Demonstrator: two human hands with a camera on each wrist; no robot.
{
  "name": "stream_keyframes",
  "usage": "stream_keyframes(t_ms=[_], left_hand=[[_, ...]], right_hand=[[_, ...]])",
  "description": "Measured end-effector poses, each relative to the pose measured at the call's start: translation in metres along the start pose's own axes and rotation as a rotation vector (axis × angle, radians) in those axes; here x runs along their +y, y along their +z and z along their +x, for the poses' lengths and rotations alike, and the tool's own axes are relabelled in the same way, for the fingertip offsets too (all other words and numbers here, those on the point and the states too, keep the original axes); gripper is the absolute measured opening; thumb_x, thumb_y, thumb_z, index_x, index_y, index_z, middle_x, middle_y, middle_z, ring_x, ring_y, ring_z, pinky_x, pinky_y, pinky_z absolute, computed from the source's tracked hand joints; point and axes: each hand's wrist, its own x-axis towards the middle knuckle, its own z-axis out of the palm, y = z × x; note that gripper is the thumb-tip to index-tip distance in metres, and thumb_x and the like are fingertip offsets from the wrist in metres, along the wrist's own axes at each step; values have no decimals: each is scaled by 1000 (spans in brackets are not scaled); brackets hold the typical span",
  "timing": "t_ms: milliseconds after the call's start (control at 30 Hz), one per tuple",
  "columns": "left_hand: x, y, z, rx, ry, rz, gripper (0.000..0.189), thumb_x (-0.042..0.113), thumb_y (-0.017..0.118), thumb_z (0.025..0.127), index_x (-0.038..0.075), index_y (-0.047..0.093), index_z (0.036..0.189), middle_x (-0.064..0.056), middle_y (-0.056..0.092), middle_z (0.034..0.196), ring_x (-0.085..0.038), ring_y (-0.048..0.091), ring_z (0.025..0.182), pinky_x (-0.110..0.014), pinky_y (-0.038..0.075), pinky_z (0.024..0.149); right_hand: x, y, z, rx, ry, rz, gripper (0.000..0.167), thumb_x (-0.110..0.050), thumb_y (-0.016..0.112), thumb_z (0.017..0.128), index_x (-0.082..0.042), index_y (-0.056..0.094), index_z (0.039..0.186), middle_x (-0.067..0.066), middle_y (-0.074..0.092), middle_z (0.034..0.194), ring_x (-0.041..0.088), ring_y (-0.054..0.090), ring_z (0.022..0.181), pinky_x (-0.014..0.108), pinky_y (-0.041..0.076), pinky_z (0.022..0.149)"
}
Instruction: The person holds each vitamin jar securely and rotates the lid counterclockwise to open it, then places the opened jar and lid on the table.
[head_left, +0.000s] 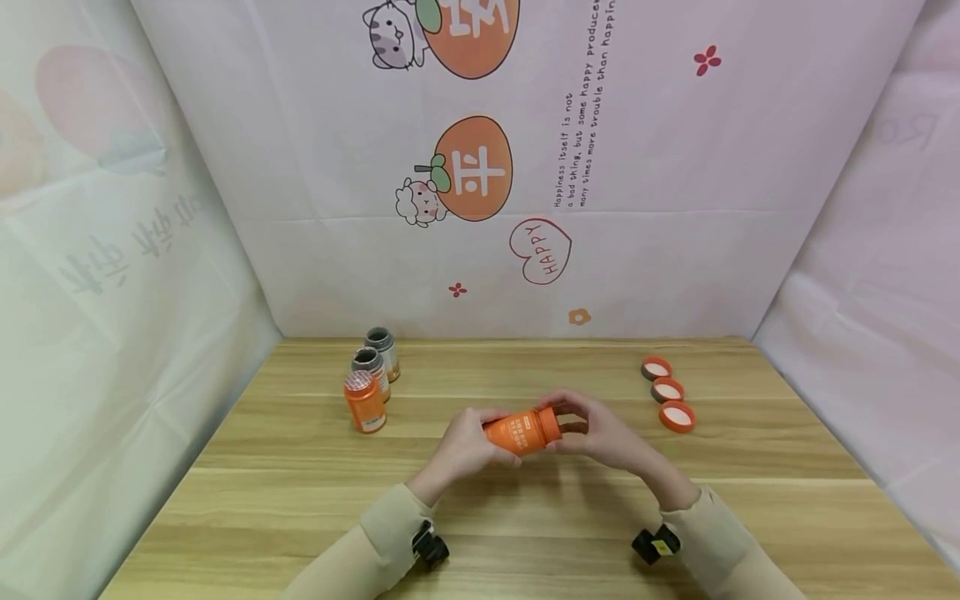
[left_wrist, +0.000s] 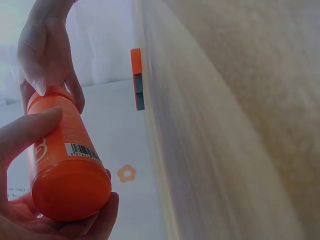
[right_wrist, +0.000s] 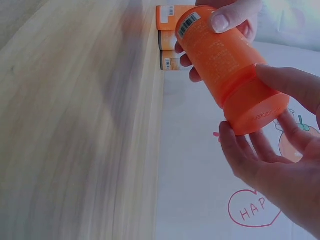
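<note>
An orange bottle (head_left: 516, 433) with white lettering is held tilted above the wooden table, its capped end toward the right. My left hand (head_left: 468, 446) grips the body near the base, thumb laid along the side in the left wrist view. Fingers and thumb of my right hand (head_left: 603, 435) curl round the orange cap (right_wrist: 256, 106) at the other end. The cap sits on the bottle's neck. In the left wrist view, a barcode label (left_wrist: 82, 151) shows near the base.
At the back left stand an orange bottle (head_left: 366, 407) with a patterned seal on top and two grey-necked, uncapped bottles (head_left: 381, 379), (head_left: 392, 360). Three loose caps lie inside-up at the back right, an orange cap (head_left: 677, 417) nearest. A printed white cloth (head_left: 330, 250) hangs behind the table.
</note>
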Motion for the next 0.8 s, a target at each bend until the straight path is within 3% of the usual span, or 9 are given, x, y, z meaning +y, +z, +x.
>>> stream_keyframes(t_ms=[167,300,533,667,800], left_hand=[[1,0,-1,0,2,-5,61,13,88,55,10,69,113,-3,69,104,-17,57,85,-34,47,73],[1,0,-1,3,8,1,61,14,88,55,10,69,113,-4,69,104,-17,57,85,-34,47,72],[-2,0,-1,7,19,15,62,14,88,55,8,69,113,-5,69,105,-16,58,86,-34,48,73],[-3,1,-2,5,25,17,62,14,89,55,9,69,113,-5,69,105,-16,58,85,-33,48,73],[-2,1,-2,5,30,21,61,14,89,56,10,69,113,-3,69,104,-16,58,85,-33,48,72]], right_hand=[[2,1,-1,22,-78,-26,48,8,71,76,-13,57,117,7,55,125,24,50,120,41,47,95],[3,3,-1,32,-119,-51,48,10,72,75,-14,58,114,11,53,126,18,49,121,36,48,95],[6,4,-2,33,-167,-97,51,16,70,72,-13,59,112,6,53,128,25,49,122,38,49,93],[6,4,-3,30,-178,-99,50,15,71,72,-12,60,112,6,53,129,28,48,123,40,49,92],[5,4,-4,47,-166,-115,39,0,73,78,-15,60,112,4,54,128,26,50,122,39,51,90]])
